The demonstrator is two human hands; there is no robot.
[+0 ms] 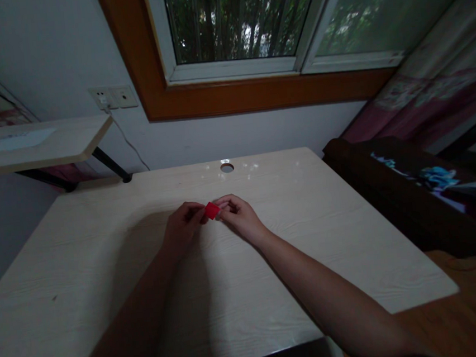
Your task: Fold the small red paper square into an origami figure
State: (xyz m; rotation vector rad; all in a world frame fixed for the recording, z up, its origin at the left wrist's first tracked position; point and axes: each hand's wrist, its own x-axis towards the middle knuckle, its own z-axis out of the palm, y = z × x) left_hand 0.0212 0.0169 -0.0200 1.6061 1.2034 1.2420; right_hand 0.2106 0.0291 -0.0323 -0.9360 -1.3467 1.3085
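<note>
A small red folded piece (212, 210), which looks like paper, is held between both my hands just above the pale wooden table (103, 270). My left hand (183, 224) pinches its left edge with curled fingers. On the other side, my right hand (237, 215) grips the right edge, fingers closed around it. Both forearms reach in from the bottom of the view and meet at the middle of the tabletop.
A round cable hole (227, 167) sits near the table's far edge. A smaller raised side table (28, 145) stands at the back left under wall sockets (113, 97). A dark wooden piece of furniture (390, 186) with cloth on it is to the right, below a window (248, 20).
</note>
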